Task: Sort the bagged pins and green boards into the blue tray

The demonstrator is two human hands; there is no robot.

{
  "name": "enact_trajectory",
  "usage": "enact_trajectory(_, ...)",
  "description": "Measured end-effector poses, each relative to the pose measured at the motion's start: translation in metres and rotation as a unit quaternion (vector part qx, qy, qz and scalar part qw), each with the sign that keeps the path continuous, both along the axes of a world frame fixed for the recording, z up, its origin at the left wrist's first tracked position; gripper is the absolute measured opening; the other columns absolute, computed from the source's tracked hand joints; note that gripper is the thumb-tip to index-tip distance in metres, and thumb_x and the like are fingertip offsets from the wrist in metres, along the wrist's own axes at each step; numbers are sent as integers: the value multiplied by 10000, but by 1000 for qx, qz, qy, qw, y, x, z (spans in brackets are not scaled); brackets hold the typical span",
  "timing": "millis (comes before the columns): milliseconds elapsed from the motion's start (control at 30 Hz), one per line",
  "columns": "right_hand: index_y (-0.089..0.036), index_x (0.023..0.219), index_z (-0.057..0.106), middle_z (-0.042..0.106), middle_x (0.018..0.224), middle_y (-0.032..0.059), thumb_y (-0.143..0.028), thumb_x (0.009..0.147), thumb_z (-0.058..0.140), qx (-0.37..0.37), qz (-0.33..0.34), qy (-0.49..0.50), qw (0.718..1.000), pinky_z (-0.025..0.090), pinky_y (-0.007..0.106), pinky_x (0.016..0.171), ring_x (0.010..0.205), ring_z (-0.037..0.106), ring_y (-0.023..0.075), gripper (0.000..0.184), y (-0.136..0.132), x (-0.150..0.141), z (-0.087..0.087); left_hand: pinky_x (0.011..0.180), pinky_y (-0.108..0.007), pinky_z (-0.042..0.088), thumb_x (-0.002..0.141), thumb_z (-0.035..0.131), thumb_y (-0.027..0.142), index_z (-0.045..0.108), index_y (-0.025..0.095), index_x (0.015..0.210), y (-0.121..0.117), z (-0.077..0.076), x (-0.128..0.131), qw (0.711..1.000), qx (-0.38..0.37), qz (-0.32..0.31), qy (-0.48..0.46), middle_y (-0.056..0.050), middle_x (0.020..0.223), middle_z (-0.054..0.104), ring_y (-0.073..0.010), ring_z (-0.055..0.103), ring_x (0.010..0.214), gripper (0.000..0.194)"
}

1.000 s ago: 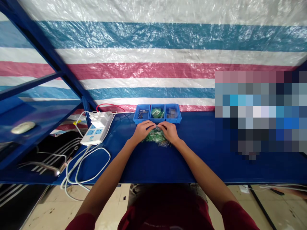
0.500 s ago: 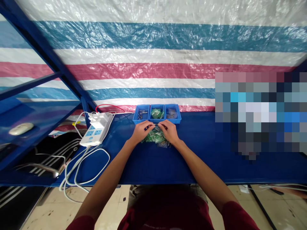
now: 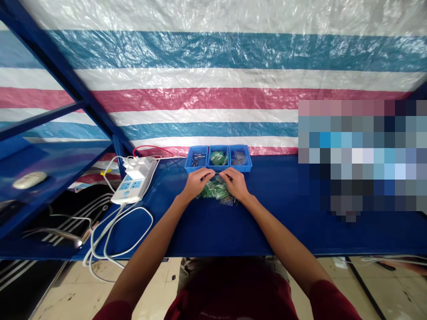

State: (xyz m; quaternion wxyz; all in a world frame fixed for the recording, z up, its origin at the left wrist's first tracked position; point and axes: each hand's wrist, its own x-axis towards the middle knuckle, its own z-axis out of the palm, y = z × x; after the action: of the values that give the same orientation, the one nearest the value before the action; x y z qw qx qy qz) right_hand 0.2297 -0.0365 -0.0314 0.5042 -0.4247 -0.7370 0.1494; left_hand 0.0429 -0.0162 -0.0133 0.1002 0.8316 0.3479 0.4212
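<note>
My left hand (image 3: 196,183) and my right hand (image 3: 237,183) are raised over a mixed pile, fingertips facing each other. Between them they pinch a thin, pale, rod-like piece (image 3: 217,173), one end in each hand; it is too small to name. The pile (image 3: 213,190) beneath holds green pieces, clear plastic packets and some metal bits. Just beyond my fingers, three blue bins stand side by side. Slim metal parts (image 3: 199,158) lie in the left bin (image 3: 191,169), green packets (image 3: 218,158) in the middle one, and greyish clear packets (image 3: 239,158) in the right bin (image 3: 245,169).
A white power strip (image 3: 130,191) with plugged-in white adapters (image 3: 138,168) sits left on the blue table (image 3: 207,231). Its white cables (image 3: 108,235) loop over the front edge. A striped plastic sheet (image 3: 200,98) hangs behind. A pixelated area covers the right side.
Both hands stay almost in place. The gap between my fingertips is slightly different, and the thin piece shows a little more clearly.
</note>
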Motion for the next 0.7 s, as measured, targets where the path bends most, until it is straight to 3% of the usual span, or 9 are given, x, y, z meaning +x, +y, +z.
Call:
enact_trajectory(267, -205, 1018, 658, 655, 907, 69, -437, 962, 419, -17, 18, -6, 1000, 455, 275, 690, 776, 595, 175, 338, 1, 0, -1, 708, -242, 491, 950, 466, 364, 665, 162, 821, 0, 1, 0, 1000, -8, -23, -13, -51, 773, 691, -143, 635, 709, 311)
enact_trajectory(367, -201, 954, 659, 651, 896, 70, -413, 979, 388, 0, 33, -22, 999, 443, 272, 725, 818, 597, 177, 346, 1, -1, -1, 692, -240, 483, 955, 449, 363, 653, 164, 799, -1, 0, 0, 1000, -15, -23, -12, -42, 734, 677, -140, 625, 685, 326)
enact_trajectory(567, -194, 797, 617, 617, 757, 45, -421, 988, 361, -7, 11, -49, 999, 392, 257, 660, 699, 557, 157, 391, 1, -2, -3, 615, -232, 451, 916, 524, 379, 660, 158, 814, -1, -4, 2, 1000, -7, -2, -18, -25, 679, 648, -125, 573, 603, 279)
enact_trajectory(700, -194, 749, 583, 604, 727, 35, -425, 990, 343, -20, 17, -59, 998, 371, 250, 643, 672, 547, 149, 412, 1, -2, -4, 637, -241, 474, 899, 554, 371, 685, 159, 845, -5, -2, 6, 999, -21, 7, -46, -47, 758, 694, -139, 610, 652, 255)
